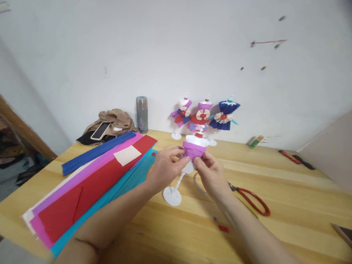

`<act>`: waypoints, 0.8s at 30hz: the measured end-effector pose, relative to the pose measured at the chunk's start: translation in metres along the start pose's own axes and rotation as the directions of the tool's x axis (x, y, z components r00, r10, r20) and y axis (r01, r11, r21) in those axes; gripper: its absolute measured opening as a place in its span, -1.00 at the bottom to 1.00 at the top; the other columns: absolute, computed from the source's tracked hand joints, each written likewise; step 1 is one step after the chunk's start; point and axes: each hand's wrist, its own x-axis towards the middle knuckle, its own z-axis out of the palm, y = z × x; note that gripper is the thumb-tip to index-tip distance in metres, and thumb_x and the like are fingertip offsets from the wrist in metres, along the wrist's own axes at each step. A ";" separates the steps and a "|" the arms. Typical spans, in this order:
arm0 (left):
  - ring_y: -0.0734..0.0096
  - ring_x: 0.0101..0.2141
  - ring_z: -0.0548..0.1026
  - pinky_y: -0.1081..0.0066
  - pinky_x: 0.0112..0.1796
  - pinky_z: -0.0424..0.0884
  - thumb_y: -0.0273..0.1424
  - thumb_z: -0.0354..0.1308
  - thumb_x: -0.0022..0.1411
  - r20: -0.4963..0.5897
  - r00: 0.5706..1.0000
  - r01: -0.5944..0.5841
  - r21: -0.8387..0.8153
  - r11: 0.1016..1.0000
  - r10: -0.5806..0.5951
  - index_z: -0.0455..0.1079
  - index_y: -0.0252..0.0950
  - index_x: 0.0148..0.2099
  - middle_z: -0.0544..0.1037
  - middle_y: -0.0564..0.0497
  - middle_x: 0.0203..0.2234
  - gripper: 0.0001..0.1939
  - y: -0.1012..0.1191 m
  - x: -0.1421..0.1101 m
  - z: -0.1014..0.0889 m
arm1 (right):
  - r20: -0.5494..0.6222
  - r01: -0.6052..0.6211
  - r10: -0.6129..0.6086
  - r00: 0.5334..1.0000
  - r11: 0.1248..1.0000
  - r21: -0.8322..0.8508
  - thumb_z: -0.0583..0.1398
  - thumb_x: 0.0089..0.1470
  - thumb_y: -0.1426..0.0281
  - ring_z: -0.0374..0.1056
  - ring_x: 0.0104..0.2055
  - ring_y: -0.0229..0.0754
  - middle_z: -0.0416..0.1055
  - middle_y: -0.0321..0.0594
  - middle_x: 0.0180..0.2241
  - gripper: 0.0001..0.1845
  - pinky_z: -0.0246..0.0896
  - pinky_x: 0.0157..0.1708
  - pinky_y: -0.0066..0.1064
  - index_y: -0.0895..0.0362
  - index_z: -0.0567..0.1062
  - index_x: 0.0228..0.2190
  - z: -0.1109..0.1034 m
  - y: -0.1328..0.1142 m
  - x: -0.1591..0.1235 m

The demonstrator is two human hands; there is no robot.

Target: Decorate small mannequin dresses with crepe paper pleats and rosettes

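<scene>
We have both bare hands at a small white dress form [197,139] that stands near the middle of the surface [287,168], its stem slanting down to a round white base [172,196]. Around its torso, just below the white top, runs a purple paper band [194,150]. Our left hand [165,167] has its grip closed on the band's left side, thumb in front; our right hand [212,173] pinches the band's lower right, with its thumb on the front and its fingers at the side. Behind, close to the wall [164,48], we see three dressed figures [202,116] in paper skirts with pleated rosettes, and left of them a grey flask [142,115]. To our left lie overlapping paper sheets [92,186] in blue, purple, red and teal, with a cream square [127,155] on top; beyond them, a phone [100,131] rests against a brown cloth [117,119]. Beside our right forearm lie scissors [261,203] with red and yellow handles, partly hidden, and a small red scrap [223,228]. Farther right, a green tube [256,141] lies near the wall.
</scene>
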 end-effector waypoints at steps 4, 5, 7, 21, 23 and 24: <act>0.32 -0.14 0.56 0.43 -0.17 0.48 -0.38 0.32 0.18 -0.055 0.998 0.035 -0.012 0.999 -0.036 0.58 -0.25 -0.31 0.65 -0.06 -0.19 -0.94 -0.001 -0.003 0.004 | 0.008 -0.018 0.017 1.000 1.000 0.013 0.39 0.03 0.03 0.55 -0.15 0.01 0.66 -0.16 -0.20 -0.64 0.43 -0.08 -0.11 -0.01 0.61 -0.24 0.000 -0.002 -0.001; 0.33 -0.16 0.57 0.43 -0.17 0.47 -0.39 0.34 0.15 -0.064 0.996 0.064 -0.041 0.997 -0.066 0.58 -0.26 -0.31 0.65 -0.06 -0.17 -0.95 -0.002 -0.003 0.005 | 0.012 -0.027 0.026 1.000 0.999 0.022 0.40 0.02 0.02 0.56 -0.16 0.02 0.66 -0.15 -0.21 -0.63 0.44 -0.08 -0.09 -0.01 0.61 -0.25 0.001 -0.003 -0.001; 0.36 -0.21 0.56 0.44 -0.21 0.47 -0.41 0.36 0.12 -0.068 0.990 0.116 -0.105 0.988 -0.124 0.57 -0.28 -0.31 0.65 -0.06 -0.16 -0.94 -0.002 -0.002 0.006 | 0.029 -0.053 0.051 0.998 0.997 0.049 0.41 0.00 -0.01 0.56 -0.16 0.04 0.66 -0.14 -0.22 -0.61 0.46 -0.09 -0.07 0.00 0.60 -0.27 0.002 -0.004 0.000; 0.45 -0.41 0.50 0.49 -0.38 0.40 -0.36 0.35 0.09 0.005 0.951 0.296 -0.285 0.911 -0.308 0.59 -0.34 -0.24 0.61 0.00 -0.39 -0.82 -0.006 0.003 0.005 | -0.007 -0.058 0.058 0.998 0.998 -0.010 0.42 -0.01 0.04 0.55 -0.13 0.00 0.67 -0.16 -0.17 -0.61 0.43 -0.06 -0.15 0.02 0.66 -0.23 0.001 -0.009 -0.002; 0.44 -0.39 0.50 0.48 -0.35 0.42 -0.39 0.33 0.11 -0.034 0.964 0.246 -0.258 0.934 -0.263 0.59 -0.33 -0.27 0.62 0.00 -0.39 -0.87 -0.005 0.001 0.008 | -0.024 -0.070 0.070 0.997 0.998 0.007 0.45 -0.06 0.06 0.56 -0.17 -0.01 0.68 -0.17 -0.21 -0.61 0.44 -0.09 -0.17 0.02 0.67 -0.25 0.000 -0.008 -0.001; 0.43 -0.38 0.50 0.48 -0.33 0.43 -0.40 0.32 0.11 -0.052 0.971 0.215 -0.242 0.946 -0.234 0.58 -0.33 -0.30 0.62 0.00 -0.40 -0.89 -0.005 0.001 0.010 | -0.026 -0.080 0.081 0.996 0.997 0.017 0.46 -0.08 0.06 0.56 -0.18 -0.01 0.68 -0.17 -0.22 -0.61 0.44 -0.09 -0.17 0.03 0.67 -0.27 0.000 -0.008 0.000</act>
